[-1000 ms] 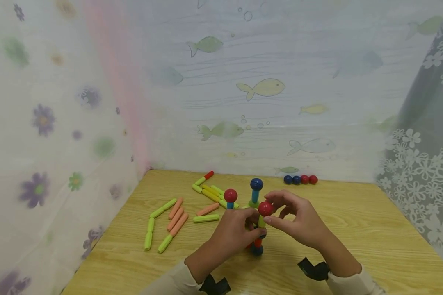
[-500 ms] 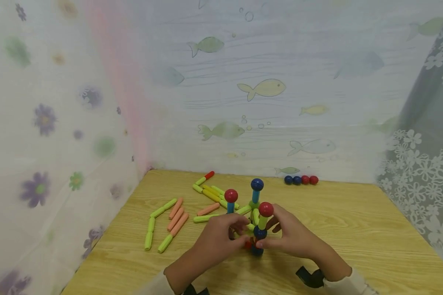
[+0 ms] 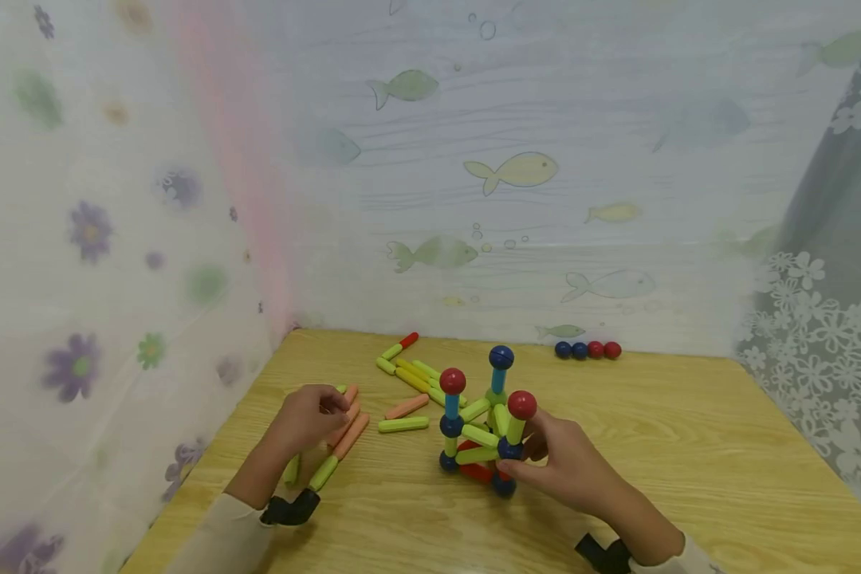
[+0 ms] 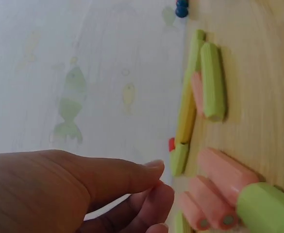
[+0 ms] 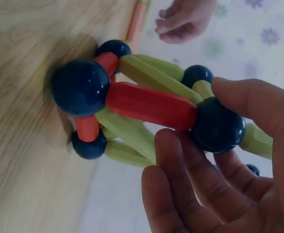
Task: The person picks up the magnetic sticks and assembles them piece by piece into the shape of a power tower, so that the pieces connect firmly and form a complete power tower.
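A structure of magnetic sticks and balls (image 3: 479,435) stands on the table, with green, red and light blue sticks between dark blue balls. Two red balls and one blue ball top its posts. My right hand (image 3: 575,464) holds its front right post; in the right wrist view the thumb and fingers grip a dark blue ball (image 5: 217,124) between a red stick (image 5: 151,106) and a green one. My left hand (image 3: 307,422) hovers by the orange magnetic sticks (image 3: 351,436). Nothing shows between its loosely curled fingers; in the left wrist view the thumb lies close to a fingertip.
Green sticks (image 3: 403,425) and yellow sticks (image 3: 412,379) lie left of the structure, toward the back. A red stick (image 3: 409,340) is behind them. Blue and red balls (image 3: 596,350) line the table's back edge, near the fish-print curtain (image 3: 516,263).
My left hand has left the structure and moved left to the orange sticks. My right hand has gone from the red top ball down to the blue ball below it.
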Tool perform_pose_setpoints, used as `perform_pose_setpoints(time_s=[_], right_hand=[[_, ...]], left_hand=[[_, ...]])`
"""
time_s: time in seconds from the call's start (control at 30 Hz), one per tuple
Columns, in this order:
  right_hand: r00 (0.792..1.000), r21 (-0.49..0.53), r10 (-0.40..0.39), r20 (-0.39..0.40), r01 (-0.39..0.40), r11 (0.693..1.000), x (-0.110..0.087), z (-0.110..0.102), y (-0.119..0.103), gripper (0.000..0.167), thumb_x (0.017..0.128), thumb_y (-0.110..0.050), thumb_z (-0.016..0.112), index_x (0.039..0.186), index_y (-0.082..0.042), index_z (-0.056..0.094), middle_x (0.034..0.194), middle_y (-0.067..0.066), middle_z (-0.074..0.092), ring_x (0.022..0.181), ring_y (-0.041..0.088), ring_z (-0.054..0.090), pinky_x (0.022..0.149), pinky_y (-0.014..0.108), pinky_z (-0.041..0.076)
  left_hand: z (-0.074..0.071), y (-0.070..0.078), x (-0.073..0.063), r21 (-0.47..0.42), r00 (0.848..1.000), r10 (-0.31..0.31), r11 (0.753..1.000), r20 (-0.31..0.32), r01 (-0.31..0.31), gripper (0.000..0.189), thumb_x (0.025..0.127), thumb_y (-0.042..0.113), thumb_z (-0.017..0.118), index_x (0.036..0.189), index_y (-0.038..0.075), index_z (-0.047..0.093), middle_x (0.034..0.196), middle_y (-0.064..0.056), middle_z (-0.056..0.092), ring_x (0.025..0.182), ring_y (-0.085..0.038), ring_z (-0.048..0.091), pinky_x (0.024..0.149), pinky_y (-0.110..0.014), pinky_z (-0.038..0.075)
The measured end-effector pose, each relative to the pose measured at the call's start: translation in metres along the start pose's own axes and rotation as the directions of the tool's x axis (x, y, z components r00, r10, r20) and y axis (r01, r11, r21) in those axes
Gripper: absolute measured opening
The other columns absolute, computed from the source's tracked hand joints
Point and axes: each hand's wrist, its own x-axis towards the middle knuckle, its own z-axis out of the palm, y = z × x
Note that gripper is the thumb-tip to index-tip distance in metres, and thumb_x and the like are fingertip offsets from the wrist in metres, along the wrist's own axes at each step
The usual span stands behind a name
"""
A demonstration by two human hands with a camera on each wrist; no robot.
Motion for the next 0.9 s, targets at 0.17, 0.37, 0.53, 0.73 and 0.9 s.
perform_pose_setpoints(time_s=[0.17,0.37,0.53,0.73,0.9], right_hand=[[1.0,-0.037,0.006,-0.016,-0.007,0.999,-0.001,-0.006,0.002,0.047,0.088,-0.041,0.083,0.121,-0.018,0.06,0.096,-0.004,0.074,0.078,0.002,0.068,0.07,0.023,0.058],[0.999,-0.053,0.044,-0.02,-0.045,0.998,-0.001,-0.01,0.003,0.042,0.088,-0.036,0.084,0.118,-0.016,0.062,0.099,-0.003,0.075,0.081,0.003,0.069,0.073,0.024,0.059],[0.997,-0.04,0.075,-0.005,-0.075,0.996,0.0,-0.012,0.002,0.04,0.088,-0.035,0.084,0.115,-0.014,0.063,0.101,0.0,0.074,0.083,0.005,0.069,0.075,0.028,0.061],[0.996,-0.032,0.086,-0.006,-0.086,0.996,0.0,-0.013,0.0,0.039,0.087,-0.033,0.084,0.114,-0.014,0.064,0.102,0.002,0.074,0.082,0.006,0.069,0.076,0.035,0.062],[0.995,-0.031,0.095,-0.002,-0.095,0.995,0.0,-0.013,0.001,0.039,0.088,-0.033,0.084,0.115,-0.013,0.063,0.103,0.002,0.074,0.082,0.006,0.07,0.074,0.024,0.059]], left_hand=[[0.028,0.015,0.009,0.057,0.996,0.071,0.996,0.059,-0.075,0.011,0.093,0.01,0.077,0.104,0.012,0.078,0.097,0.001,0.072,0.086,-0.013,0.065,0.072,-0.036,0.057],[0.064,0.035,0.022,0.24,0.984,0.157,0.955,0.087,-0.173,0.025,0.093,0.006,0.073,0.115,0.014,0.081,0.119,-0.007,0.075,0.087,-0.017,0.07,0.07,-0.031,0.051],[0.074,0.041,0.024,0.334,0.983,0.162,0.925,0.085,-0.182,0.032,0.087,-0.002,0.072,0.113,0.014,0.082,0.126,-0.011,0.073,0.104,-0.027,0.072,0.065,-0.028,0.052],[0.074,0.044,0.02,0.363,0.979,0.176,0.91,0.104,-0.202,0.019,0.086,0.008,0.083,0.104,0.014,0.084,0.113,-0.008,0.077,0.101,-0.025,0.072,0.074,-0.035,0.058],[0.055,0.06,0.007,0.206,0.959,0.281,0.938,0.022,-0.279,0.015,0.085,0.017,0.084,0.099,0.021,0.078,0.094,0.008,0.074,0.081,-0.01,0.067,0.07,-0.031,0.055]])
